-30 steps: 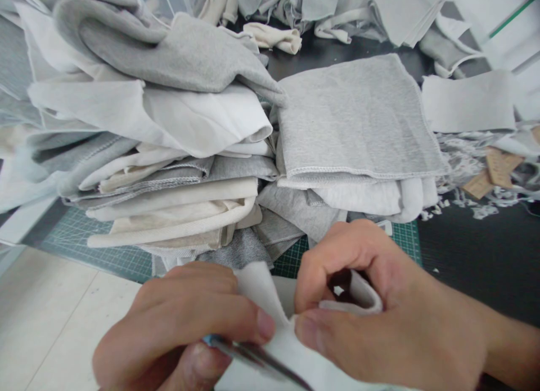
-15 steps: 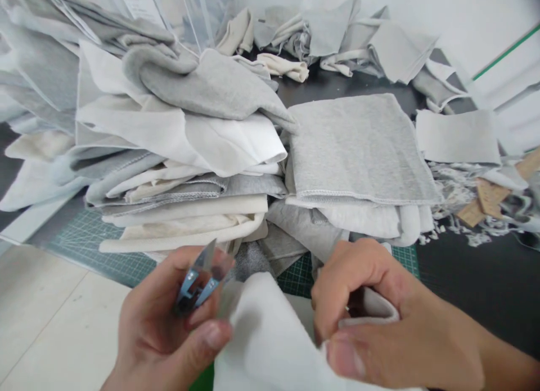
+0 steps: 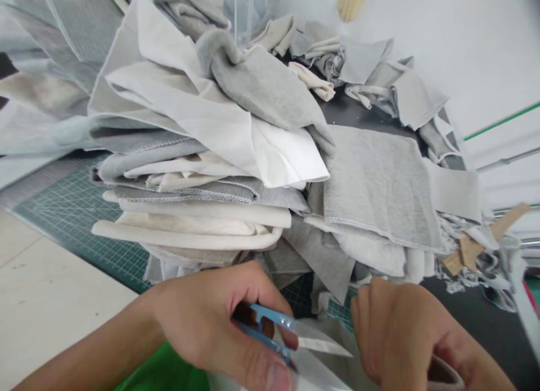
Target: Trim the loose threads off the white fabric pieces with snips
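Blue thread snips [image 3: 270,330] are held in my left hand [image 3: 219,323], their metal blades pointing right over a pale cloth [image 3: 312,371] at the bottom. My right hand [image 3: 405,329] is closed on this cloth, and a folded edge of it shows beneath the palm. Just beyond my hands stands a tall stack of folded white, cream and grey cloths [image 3: 202,222]. To its right lies a second pile topped by a flat grey cloth [image 3: 375,183].
A green cutting mat [image 3: 84,211] lies under the stacks. Crumpled cloths [image 3: 363,59] line the back of the black table [image 3: 468,312]. Thread scraps and brown card strips [image 3: 468,253] are on the right. A wooden hand model [image 3: 352,1] shows at the top.
My left hand has turned and moved right with the snips, whose blades now point right instead of up. My right hand has shifted right with the cloth. The view has tilted.
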